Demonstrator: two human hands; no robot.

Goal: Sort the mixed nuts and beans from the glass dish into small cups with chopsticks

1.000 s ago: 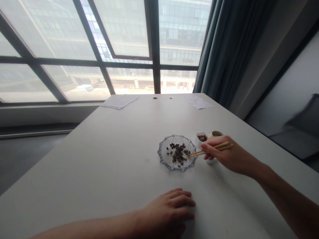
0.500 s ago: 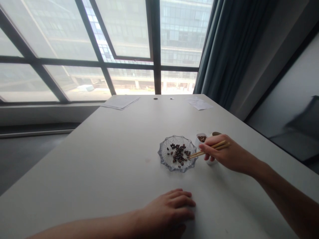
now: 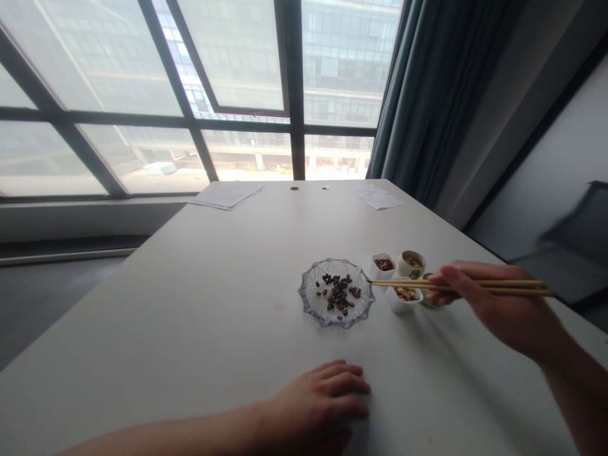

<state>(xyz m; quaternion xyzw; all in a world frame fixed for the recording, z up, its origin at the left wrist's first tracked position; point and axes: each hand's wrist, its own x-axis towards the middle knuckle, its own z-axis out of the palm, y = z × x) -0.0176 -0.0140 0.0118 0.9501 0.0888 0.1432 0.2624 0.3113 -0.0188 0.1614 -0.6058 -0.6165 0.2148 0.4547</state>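
Note:
My right hand (image 3: 479,297) is closed around a pair of wooden chopsticks (image 3: 503,288). Their tips are over the right rim of a scalloped clear glass bowl (image 3: 308,310), with what looks like a small dark bean at them. Several shiny dark brown beans (image 3: 339,294) lie in the bowl. Below the chopsticks stands a white cup (image 3: 403,307) holding pale, nut-like pieces (image 3: 407,293). Another container (image 3: 431,301) is partly covered by my right hand. My left hand (image 3: 327,399) lies on the table, fingers stretched out and holding nothing.
Behind the pale pieces are a white cup (image 3: 382,272) of brown bits and a round cream cup (image 3: 411,271) with a dark mark. Papers (image 3: 225,196) lie at the far left of the white table (image 3: 213,304), and another sheet (image 3: 379,197) at the far right.
My right hand has moved right with the chopsticks, whose tips have lifted from inside the bowl to its right rim. The cups are less covered. My left hand stays in place.

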